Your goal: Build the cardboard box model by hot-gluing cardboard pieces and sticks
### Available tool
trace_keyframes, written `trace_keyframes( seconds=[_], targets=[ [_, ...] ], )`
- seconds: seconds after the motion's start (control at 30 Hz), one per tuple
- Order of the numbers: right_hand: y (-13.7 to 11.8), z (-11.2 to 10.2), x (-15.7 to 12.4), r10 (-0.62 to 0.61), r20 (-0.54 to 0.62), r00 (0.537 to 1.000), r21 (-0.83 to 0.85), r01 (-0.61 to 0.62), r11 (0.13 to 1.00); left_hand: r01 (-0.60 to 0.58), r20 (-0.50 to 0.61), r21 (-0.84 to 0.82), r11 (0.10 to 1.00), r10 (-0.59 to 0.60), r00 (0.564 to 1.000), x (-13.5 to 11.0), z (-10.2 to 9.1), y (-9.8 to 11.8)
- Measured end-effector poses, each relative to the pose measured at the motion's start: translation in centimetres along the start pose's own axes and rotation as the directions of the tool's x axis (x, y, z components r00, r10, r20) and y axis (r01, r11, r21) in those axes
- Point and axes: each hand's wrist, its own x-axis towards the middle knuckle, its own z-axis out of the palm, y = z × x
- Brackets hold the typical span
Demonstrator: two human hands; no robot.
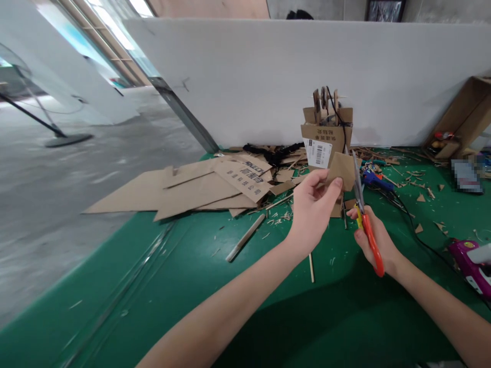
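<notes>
Between the thumb and fingers of my left hand (pixel 314 204) is a small piece of cardboard (pixel 342 170), held up above the table. My right hand (pixel 378 240) is closed around the red and yellow handles of a pair of scissors (pixel 367 227). The scissor blades point upward along the right edge of the cardboard piece; whether they touch it I cannot tell. Behind my left hand stands a cardboard box (pixel 337 134) with a white label, round cardboard discs on top and a black cable.
Flat cardboard sheets (pixel 199 191) are piled at the left on the green table (pixel 184 286). A stick (pixel 245 237) lies in front of them. At right are a blue tool (pixel 378 181) with a cable, a purple glue gun (pixel 470 260) and cardboard scraps. A white panel (pixel 261 82) stands behind.
</notes>
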Motion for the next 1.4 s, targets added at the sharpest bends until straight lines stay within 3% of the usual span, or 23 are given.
trace_keyframes(
  seconds=[0.27,0.53,0.83,1.1,1.3,1.4],
  targets=[
    [0.7,0.6,0.8,0.111,0.025,0.993,0.102,-0.113,0.988,0.067,0.004,0.004,0.998,-0.067,0.998,0.3,-0.2,-0.5],
    [1.1,1.2,1.8,0.101,0.034,0.994,0.076,-0.104,0.992,0.15,0.004,-0.096,0.984,-0.15,0.989,1.0,-0.7,-1.0],
    [1.1,0.7,1.7,0.125,0.053,0.991,0.061,-0.128,0.99,0.068,0.036,-0.005,0.998,-0.068,0.997,1.3,-1.2,-0.5],
    [1.6,0.4,1.4,0.124,0.053,0.991,0.061,-0.127,0.99,0.081,0.107,0.058,0.995,-0.087,0.99,1.5,-1.5,0.0],
    [1.4,-0.1,1.3,0.035,0.114,0.993,0.103,-0.047,0.994,0.085,0.159,0.106,0.991,-0.101,0.982,1.4,-1.4,0.0],
    [1.5,-0.1,1.3,0.066,0.125,0.99,0.115,-0.081,0.99,0.075,0.182,0.105,0.992,-0.093,0.979,1.5,-1.4,0.0]
  ],
)
